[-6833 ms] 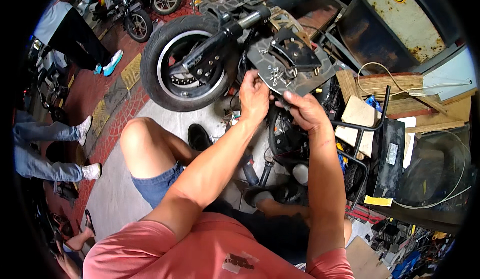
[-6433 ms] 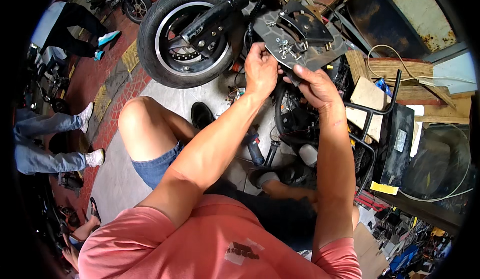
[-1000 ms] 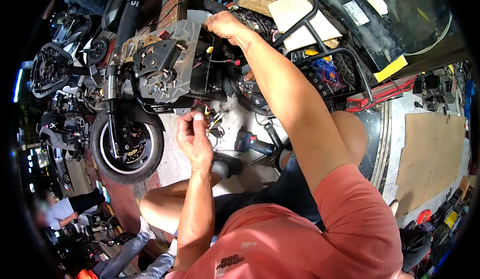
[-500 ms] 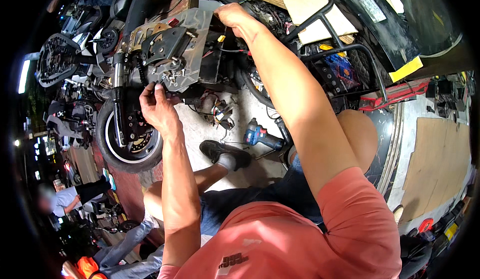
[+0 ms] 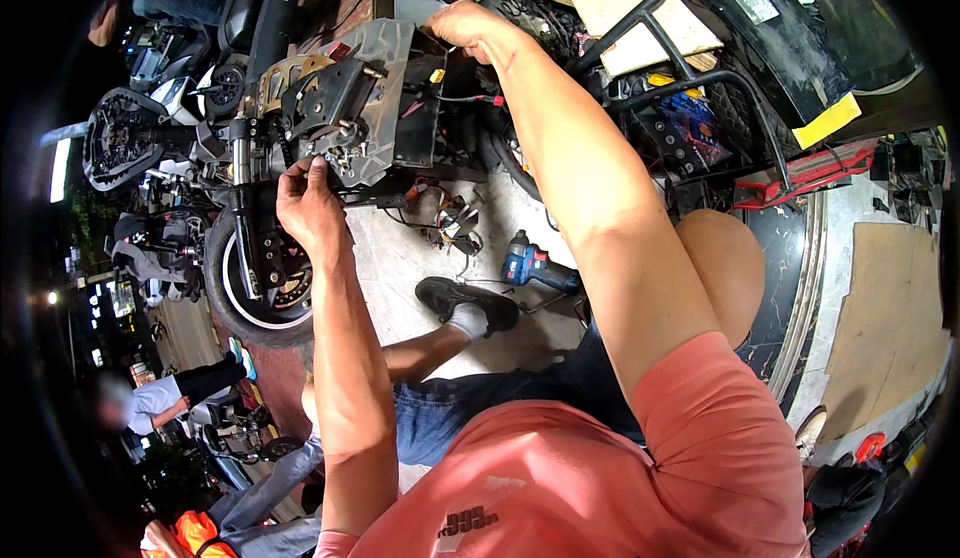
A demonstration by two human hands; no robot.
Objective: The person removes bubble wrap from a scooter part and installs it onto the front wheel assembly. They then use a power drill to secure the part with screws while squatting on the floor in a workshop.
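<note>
Close to the near edge of a grey metal plate is my left hand, its thumb and fingers pinched together. What they hold is too small to make out. Several small bolts and nuts lie on that plate beside a black metal bracket. My right hand is curled at the plate's far right corner, by a dark open box. Its fingertips are mostly hidden, and so is anything in them. A wheel with a black tyre and a chrome fork tube stand left of my left hand.
On the pale floor lie a blue cordless driver and a bundle of loose wires, near my black shoe. A black tubular frame rises at the right, before a red metal piece. Other people are at the lower left.
The view has shifted slightly, so the driver, shoe and wheel appear farther right. My left hand stays pinched near the plate's edge, and my right hand remains at the far corner.
</note>
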